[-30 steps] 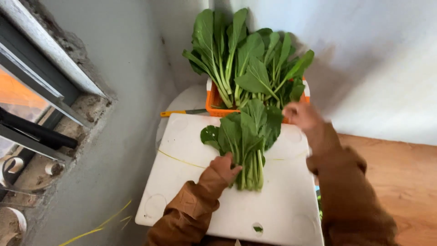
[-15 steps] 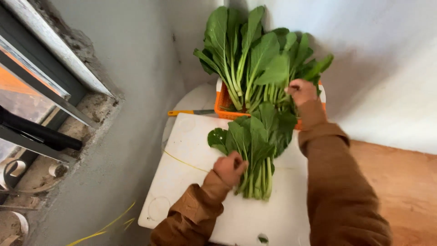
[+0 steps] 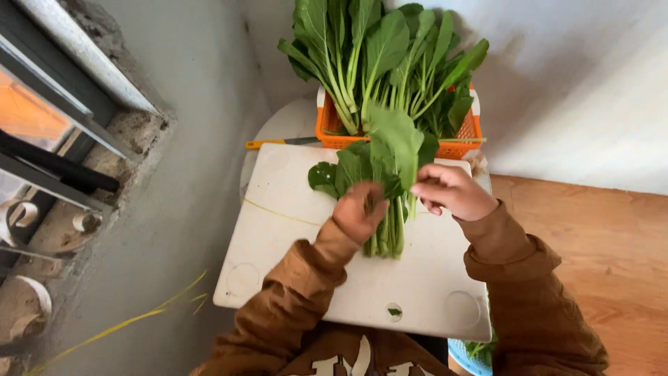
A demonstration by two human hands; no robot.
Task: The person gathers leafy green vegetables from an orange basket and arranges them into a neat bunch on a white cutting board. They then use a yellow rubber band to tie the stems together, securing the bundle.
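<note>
Head view showed the left hand closed on the bunch of greens on the white board, right hand pinching a leaf; stems wanted firm pinning.

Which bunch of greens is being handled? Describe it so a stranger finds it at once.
Start at the white board in the middle. A small bunch of leafy greens lies flat on it between the left hand and right hand. Unlike the bigger bunch standing in the orange basket behind, it lies down, stems toward the person.
</note>
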